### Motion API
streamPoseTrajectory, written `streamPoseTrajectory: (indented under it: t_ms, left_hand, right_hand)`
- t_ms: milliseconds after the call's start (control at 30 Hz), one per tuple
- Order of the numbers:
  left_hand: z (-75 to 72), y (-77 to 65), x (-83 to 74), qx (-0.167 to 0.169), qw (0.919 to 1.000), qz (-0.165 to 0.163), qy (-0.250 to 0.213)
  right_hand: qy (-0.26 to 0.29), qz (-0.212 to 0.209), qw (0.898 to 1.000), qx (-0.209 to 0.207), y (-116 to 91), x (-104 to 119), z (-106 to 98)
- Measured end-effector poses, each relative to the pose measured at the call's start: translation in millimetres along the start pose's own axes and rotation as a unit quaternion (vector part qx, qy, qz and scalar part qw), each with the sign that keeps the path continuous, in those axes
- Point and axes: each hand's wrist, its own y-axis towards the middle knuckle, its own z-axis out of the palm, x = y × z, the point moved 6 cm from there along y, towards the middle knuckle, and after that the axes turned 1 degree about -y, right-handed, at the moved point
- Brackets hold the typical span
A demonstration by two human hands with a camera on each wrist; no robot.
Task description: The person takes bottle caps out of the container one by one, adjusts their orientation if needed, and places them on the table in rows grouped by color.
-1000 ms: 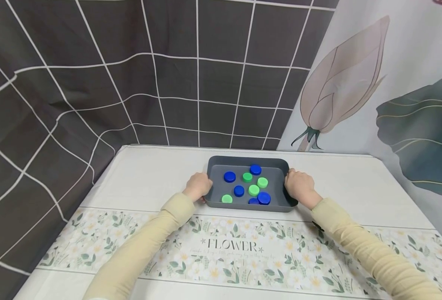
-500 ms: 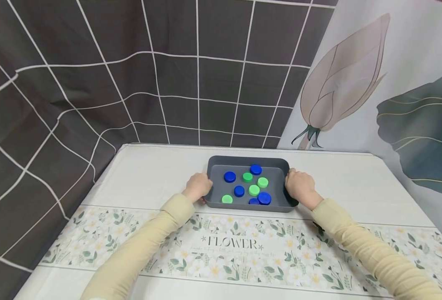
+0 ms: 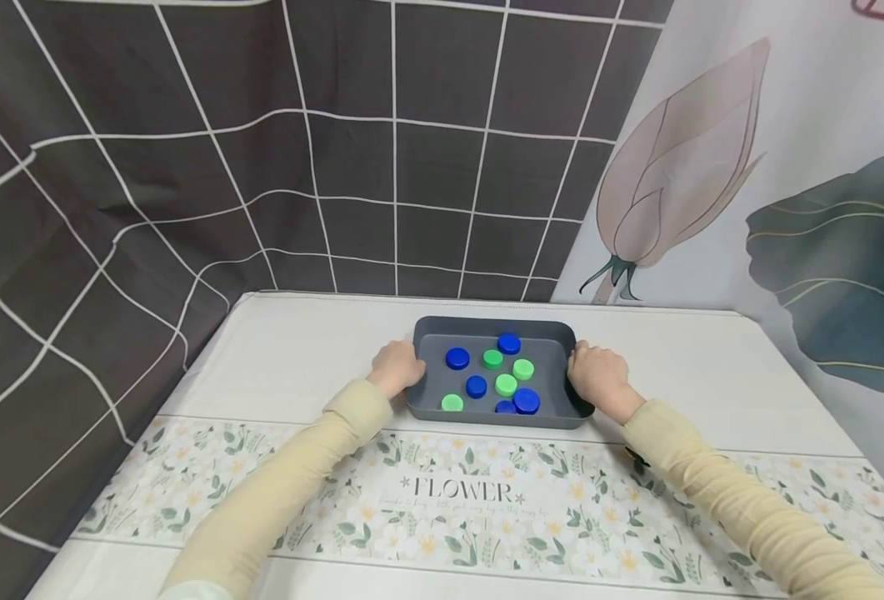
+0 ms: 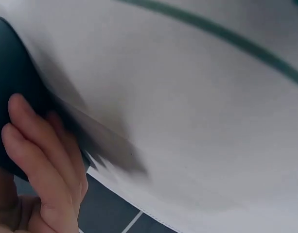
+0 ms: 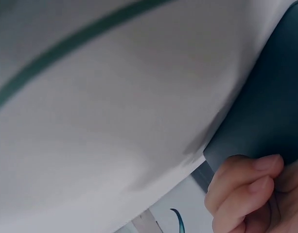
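A dark grey rectangular tray (image 3: 501, 420) is seen a little below and right of the centre of the head view, over the white tablecloth (image 3: 322, 333). Its left short end is gripped by the left hand (image 3: 397, 367), its right short end by the right hand (image 3: 596, 372). In the lower left of the left wrist view, the fingers (image 4: 38, 162) are laid along the outside of the tray; in the lower right of the right wrist view, the fingers are bent against it. Whether the tray is fully supported by the cloth cannot be told.

Five blue bottle caps (image 3: 457, 358) and four green bottle caps (image 3: 506, 385) are scattered inside, one blue cap being partly hidden by the near wall.

The tray is judged to be stiff and rather light, with little risk of breaking. The caps are probably of light plastic — so they could slide on the smooth floor if the tray were tilted. The present hold, at the middle of both short ends, seems well chosen: the weight is shared, and the tray can be kept level.
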Motion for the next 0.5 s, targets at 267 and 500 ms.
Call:
streamPoseTrajectory:
  t_ms: [267, 500]
  left_hand:
    - [2.5, 5.5, -1.5, -0.01, 0.9999, 0.001, -0.005]
    - [5.6, 8.6, -1.5, -0.012, 0.9999, 0.011, -0.005]
  right_hand:
    - [0.053, -0.011, 0.998, 0.012, 0.9, -4.8, 3.6]
    - [0.08, -0.012, 0.996, 0.028, 1.2, -8.5, 3.6]
